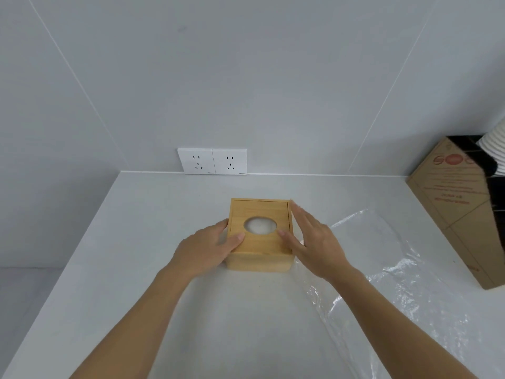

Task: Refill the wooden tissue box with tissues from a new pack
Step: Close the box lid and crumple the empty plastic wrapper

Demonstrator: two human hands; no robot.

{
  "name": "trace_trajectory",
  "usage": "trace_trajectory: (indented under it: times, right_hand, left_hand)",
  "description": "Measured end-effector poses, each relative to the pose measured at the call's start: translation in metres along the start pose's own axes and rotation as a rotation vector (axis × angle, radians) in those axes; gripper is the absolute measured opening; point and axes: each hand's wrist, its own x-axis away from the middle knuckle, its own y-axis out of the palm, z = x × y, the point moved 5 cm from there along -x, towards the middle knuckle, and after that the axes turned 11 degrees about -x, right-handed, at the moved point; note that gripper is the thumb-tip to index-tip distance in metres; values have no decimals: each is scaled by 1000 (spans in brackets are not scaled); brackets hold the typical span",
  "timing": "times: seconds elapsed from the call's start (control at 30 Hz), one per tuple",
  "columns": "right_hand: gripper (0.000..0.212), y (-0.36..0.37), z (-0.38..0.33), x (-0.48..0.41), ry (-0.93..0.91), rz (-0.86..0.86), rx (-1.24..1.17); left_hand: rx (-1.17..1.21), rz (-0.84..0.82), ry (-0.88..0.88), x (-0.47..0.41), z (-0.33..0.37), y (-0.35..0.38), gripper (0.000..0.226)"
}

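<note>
The wooden tissue box (pixel 259 250) stands in the middle of the white counter (pixel 153 220), lid on. White tissue (pixel 260 225) shows through the oval hole in the lid. My left hand (pixel 207 248) grips the box's left side, thumb resting on the lid's near left corner. My right hand (pixel 311 242) lies flat along the box's right edge, fingers straight and blurred, thumb touching the lid beside the hole. An empty clear plastic wrapper (pixel 382 283) lies crumpled on the counter to the right of the box.
A brown cardboard carton (pixel 453 203) stands at the far right with white stacked items (pixel 492 143) above it. Two white wall sockets (pixel 211 161) sit on the wall behind the box. The counter's left edge drops off near the left of the view.
</note>
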Motion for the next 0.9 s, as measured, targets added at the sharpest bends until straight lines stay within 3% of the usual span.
trace_trajectory:
  times: [0.1,0.3,0.4,0.63,0.9]
  right_hand:
    - [74,-27,-15,9,-90,88,219]
    - [75,-80,-27,40,-204,325,273]
    - [74,-95,-17,58,-206,372,267]
    - [74,-108,44,101,-68,341,308]
    - [74,-119,134,143,107,269,324]
  left_hand:
    - [-266,202,-70,9,14,-16,54]
    - [-257,518,116,40,73,-25,60]
    - [-241,582,213,52,103,-15,59]
    - [-340,463,469,58,167,63,67]
    - [-522,215,466,23,185,170,78]
